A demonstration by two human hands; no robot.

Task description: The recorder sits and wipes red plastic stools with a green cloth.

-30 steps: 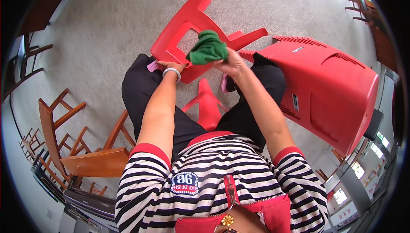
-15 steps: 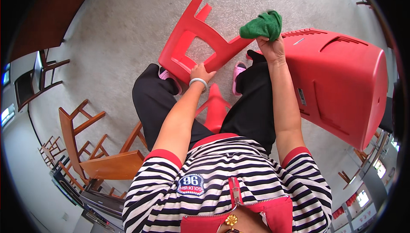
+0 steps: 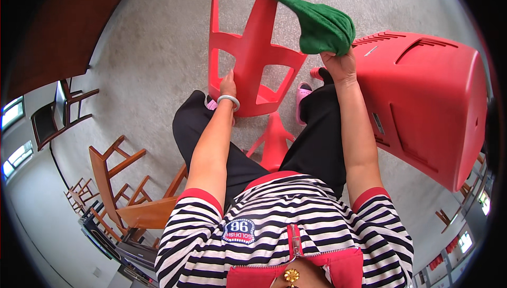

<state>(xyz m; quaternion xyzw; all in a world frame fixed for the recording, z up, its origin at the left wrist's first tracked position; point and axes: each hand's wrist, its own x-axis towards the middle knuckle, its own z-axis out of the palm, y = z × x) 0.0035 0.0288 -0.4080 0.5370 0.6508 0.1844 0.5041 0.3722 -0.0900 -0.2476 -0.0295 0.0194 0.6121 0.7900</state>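
A red plastic stool (image 3: 248,71) is tipped over in front of me, its legs pointing away. My left hand (image 3: 228,86), with a pale bangle at the wrist, grips the stool's frame near the seat end. In my right hand (image 3: 339,66) is a green cloth (image 3: 326,26), bunched over the fingers. One corner of the cloth stretches left to the tip of a stool leg. The cloth hides most of my right fingers.
A large stack of red plastic stools (image 3: 422,103) lies on its side at my right. Another red stool (image 3: 273,140) shows between my legs. Wooden stools (image 3: 108,177) stand at the left, near a dark chair (image 3: 47,121). A dark brown surface (image 3: 58,29) fills the upper left.
The held stool has turned, so a different leg faces up the middle. The cloth has spread out from a bunch, its corner reaching the leg tip. My left hand has shifted slightly left.
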